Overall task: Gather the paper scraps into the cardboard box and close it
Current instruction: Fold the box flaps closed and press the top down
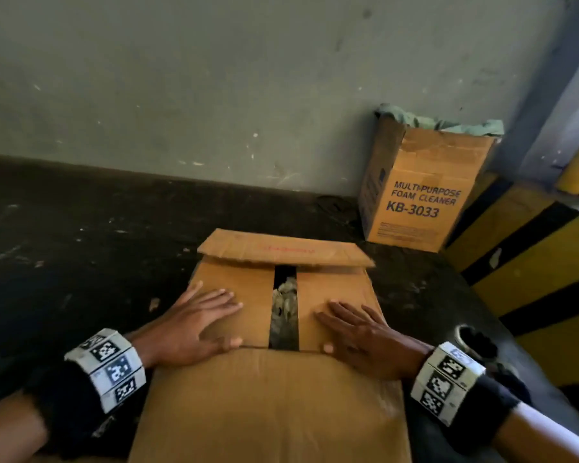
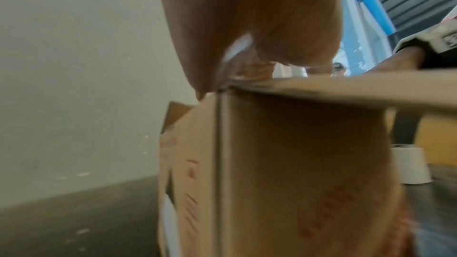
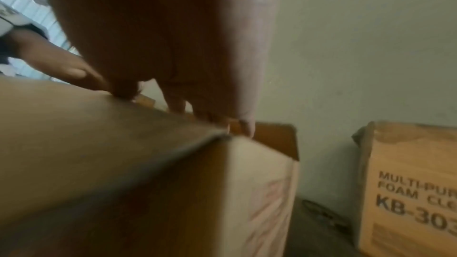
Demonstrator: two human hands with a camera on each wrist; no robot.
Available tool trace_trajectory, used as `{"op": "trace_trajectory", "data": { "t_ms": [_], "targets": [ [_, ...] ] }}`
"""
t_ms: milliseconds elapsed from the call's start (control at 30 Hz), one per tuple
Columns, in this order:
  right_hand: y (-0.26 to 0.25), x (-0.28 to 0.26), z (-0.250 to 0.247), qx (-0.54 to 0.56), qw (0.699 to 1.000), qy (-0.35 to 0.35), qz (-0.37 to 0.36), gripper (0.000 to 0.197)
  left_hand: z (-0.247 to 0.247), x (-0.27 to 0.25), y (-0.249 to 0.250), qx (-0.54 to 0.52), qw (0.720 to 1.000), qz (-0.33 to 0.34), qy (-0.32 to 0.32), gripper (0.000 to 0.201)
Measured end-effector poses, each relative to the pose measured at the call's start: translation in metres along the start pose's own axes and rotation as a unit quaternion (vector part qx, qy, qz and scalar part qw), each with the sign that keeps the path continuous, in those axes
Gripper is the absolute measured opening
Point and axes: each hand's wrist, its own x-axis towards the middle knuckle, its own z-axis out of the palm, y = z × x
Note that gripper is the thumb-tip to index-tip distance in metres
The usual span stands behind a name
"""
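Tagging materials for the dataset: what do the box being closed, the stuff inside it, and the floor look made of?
Cardboard box: brown corrugated cardboard, matte; the fluted edge shows in the left wrist view, faint red print on the side.
Paper scraps: pale crumpled pieces seen through the flap gap, probably paper; too dim to be sure.
Floor: dark, scuffed and speckled, likely concrete.

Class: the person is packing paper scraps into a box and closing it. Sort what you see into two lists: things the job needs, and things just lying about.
Job:
box
side flaps
scraps
left hand
right hand

Lying about:
foam cleaner box
green stuffing
striped barrier
floor scrap
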Motion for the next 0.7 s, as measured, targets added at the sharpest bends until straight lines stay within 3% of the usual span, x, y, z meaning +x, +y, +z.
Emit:
{"op": "trace_trajectory", "data": {
  "t_ms": [100, 267, 400, 600, 700],
  "targets": [
    [-0.036, -0.034, 0.035, -0.034, 0.995, 0.075, -0.059, 0.076, 0.017, -0.036, 0.029, -0.013, 0.994, 0.093, 0.059, 0.081],
    [-0.074, -0.068, 0.084, -0.097, 0.981, 0.112, -0.126, 0.089, 0.06, -0.086, 0.055, 0.09, 0.975, 0.188, 0.08, 0.081],
    [-0.077, -0.076, 0.094, -0.122, 0.979, 0.12, -0.11, 0.091, 0.078, -0.102, 0.056, 0.146, 0.969, 0.189, 0.059, 0.09],
    [-0.078, -0.104, 0.038, -0.076, 0.972, 0.185, -0.126, 0.083, 0.026, -0.118, 0.057, 0.097, 0.966, 0.201, 0.128, 0.075],
    [-0.072, -0.113, -0.009, -0.062, 0.957, 0.254, -0.126, 0.075, -0.023, -0.114, 0.058, 0.103, 0.948, 0.203, 0.221, 0.063]
  ]
}}
